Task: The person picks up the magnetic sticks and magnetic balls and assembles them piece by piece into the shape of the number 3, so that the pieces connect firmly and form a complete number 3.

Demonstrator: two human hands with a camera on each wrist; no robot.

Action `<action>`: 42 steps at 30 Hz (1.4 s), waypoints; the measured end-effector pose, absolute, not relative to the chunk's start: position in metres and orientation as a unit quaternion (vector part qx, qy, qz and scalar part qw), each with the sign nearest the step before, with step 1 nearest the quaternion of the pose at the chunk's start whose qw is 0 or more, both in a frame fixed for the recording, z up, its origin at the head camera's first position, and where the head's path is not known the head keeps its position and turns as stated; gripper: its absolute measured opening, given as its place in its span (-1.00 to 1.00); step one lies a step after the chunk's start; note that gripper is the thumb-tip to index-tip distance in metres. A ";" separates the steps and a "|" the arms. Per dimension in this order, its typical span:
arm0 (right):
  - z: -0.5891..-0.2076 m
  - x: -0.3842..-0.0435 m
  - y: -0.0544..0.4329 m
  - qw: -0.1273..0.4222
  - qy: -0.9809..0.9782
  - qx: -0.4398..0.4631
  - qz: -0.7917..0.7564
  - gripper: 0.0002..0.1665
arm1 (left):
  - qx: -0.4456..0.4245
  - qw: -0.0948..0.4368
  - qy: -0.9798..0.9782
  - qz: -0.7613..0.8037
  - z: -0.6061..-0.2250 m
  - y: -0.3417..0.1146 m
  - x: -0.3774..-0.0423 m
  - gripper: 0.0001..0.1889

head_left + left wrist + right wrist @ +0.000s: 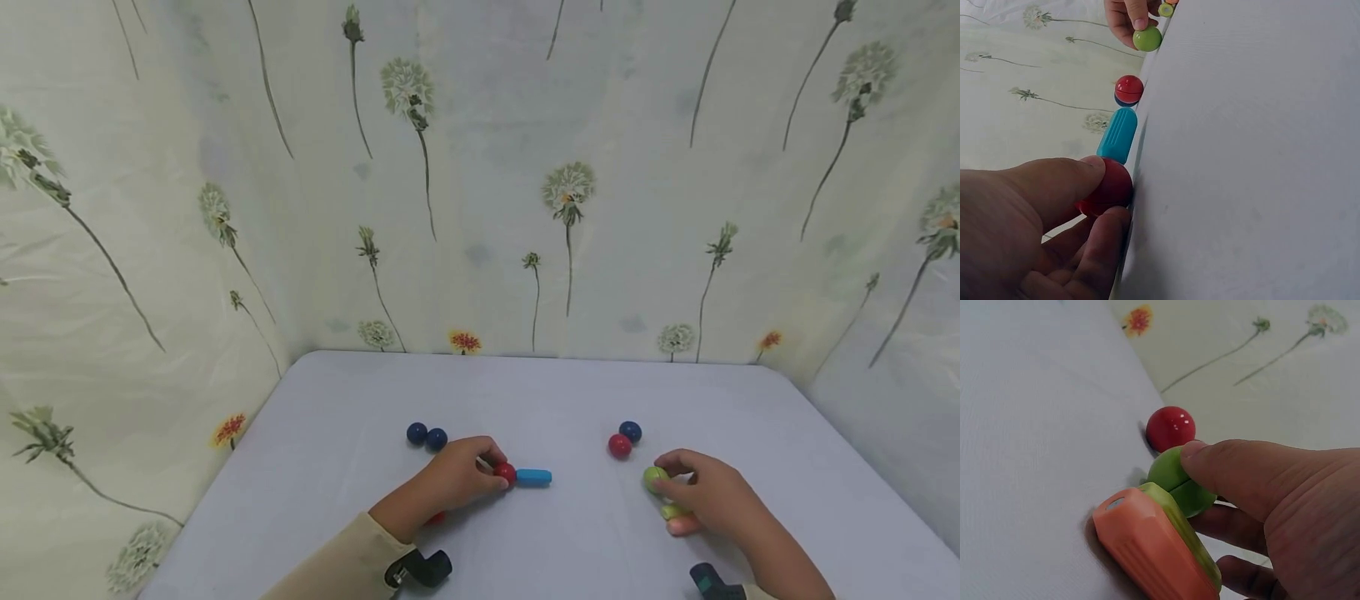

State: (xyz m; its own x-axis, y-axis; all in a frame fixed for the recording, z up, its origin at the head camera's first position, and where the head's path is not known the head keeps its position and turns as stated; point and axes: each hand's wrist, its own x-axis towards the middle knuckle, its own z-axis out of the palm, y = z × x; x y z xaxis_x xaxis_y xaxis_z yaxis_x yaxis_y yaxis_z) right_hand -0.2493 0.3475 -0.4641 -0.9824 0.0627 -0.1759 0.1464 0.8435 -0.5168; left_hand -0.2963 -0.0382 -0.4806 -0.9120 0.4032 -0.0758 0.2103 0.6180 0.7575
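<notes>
Navy balls (418, 433) beyond left hand (459, 472) | red piece (436, 518) partly behind wrist (405, 505)

You can't tell the shape of the red piece (435, 518), mostly hidden by your left hand (461, 473). In your left wrist view, the farther red ball (1129, 88) covers most of the blue ball (1126, 103). Your right wrist view's bottom edge cuts off the orange bar (1138, 537); your head view crops the surface (570, 558).

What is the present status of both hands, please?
Left hand pinches red ball, blue rod touching it. Right hand pinches green ball, orange rod close. No obstruction seen.
</notes>
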 end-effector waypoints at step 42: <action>-0.474 -0.244 0.256 0.043 0.930 -0.020 -0.365 -0.60 | 0.171 0.130 0.887 0.410 -0.478 -0.039 -0.295 -0.79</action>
State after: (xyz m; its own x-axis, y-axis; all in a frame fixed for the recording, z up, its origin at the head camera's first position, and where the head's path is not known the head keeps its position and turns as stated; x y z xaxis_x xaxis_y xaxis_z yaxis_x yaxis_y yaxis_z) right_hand -0.2439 0.2557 -0.4740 -0.9955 -0.0678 -0.0660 -0.0047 0.7323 -0.6810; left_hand -0.2946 -0.0395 -0.4780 -0.9076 0.4097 -0.0913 0.1961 0.6062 0.7707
